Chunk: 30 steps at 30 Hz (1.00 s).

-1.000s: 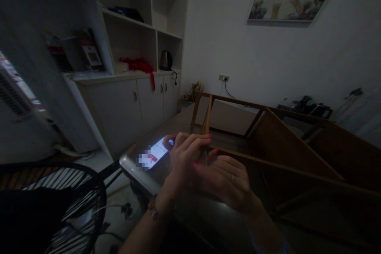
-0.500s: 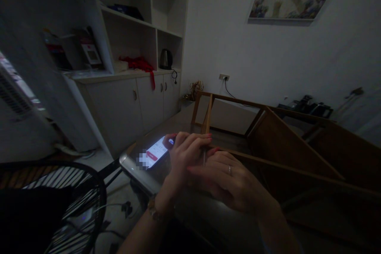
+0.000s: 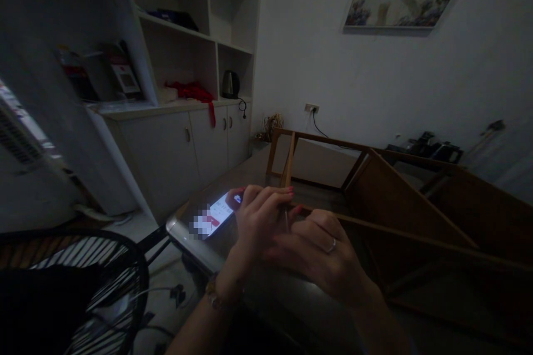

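A wooden shelf frame (image 3: 366, 221) lies on its side on a glossy dark table (image 3: 266, 163). My left hand (image 3: 259, 219) is closed round the near left end of the frame, fingers bent over the top of the wood. A thin pale rod (image 3: 286, 221), perhaps a hex key, stands upright between my hands. My right hand (image 3: 322, 249), with a ring on one finger, is curled beside the rod; its thumb and fingertips are partly blurred and hidden. Just left of my left hand lies a lit phone (image 3: 222, 212) showing a timer-like screen.
A black chair (image 3: 141, 272) with slatted sides stands at the lower left, with cables (image 3: 179, 294) on the floor. White cabinets (image 3: 162, 150) with a kettle (image 3: 230, 84) and red cloth (image 3: 194, 91) stand behind. Dark items (image 3: 443, 150) sit beyond the frame.
My right hand's fingers have curled in from a flatter, more stretched pose, and its knuckles have rolled upward. My left hand keeps its place on the frame. The view has shifted slightly.
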Each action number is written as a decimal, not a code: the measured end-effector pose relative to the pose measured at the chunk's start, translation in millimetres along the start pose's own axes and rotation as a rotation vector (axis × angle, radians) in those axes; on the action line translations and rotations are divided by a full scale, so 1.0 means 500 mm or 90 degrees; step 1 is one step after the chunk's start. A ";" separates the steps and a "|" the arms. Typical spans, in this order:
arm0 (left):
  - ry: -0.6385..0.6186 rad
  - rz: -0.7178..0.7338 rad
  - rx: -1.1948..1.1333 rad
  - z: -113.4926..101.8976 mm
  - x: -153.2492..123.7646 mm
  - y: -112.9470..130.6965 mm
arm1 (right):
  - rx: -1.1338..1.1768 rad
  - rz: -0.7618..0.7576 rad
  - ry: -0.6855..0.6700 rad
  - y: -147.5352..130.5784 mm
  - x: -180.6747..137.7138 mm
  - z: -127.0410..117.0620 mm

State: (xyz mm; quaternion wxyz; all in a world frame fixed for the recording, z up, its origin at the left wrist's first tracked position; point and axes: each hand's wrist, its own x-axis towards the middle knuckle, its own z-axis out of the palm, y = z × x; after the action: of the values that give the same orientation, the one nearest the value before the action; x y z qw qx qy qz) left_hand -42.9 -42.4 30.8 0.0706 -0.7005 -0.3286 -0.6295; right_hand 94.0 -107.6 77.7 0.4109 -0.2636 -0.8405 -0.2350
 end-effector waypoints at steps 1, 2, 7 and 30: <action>0.003 -0.001 0.002 0.000 0.000 0.000 | -0.003 -0.002 0.011 -0.002 0.000 0.002; 0.007 0.001 0.001 0.000 0.000 0.001 | -0.002 -0.006 0.015 -0.003 0.000 0.005; -0.003 0.005 -0.018 -0.004 0.003 0.003 | -0.017 -0.045 0.029 0.001 -0.003 0.017; -0.022 -0.013 -0.015 -0.006 0.003 0.005 | -0.041 -0.111 -0.054 0.015 0.004 -0.002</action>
State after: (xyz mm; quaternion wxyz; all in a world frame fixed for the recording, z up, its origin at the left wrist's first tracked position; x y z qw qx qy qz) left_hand -44.3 -45.4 33.5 0.0502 -0.7089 -0.3294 -0.6217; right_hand 98.4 -101.9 81.1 0.3440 -0.2126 -0.8690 -0.2852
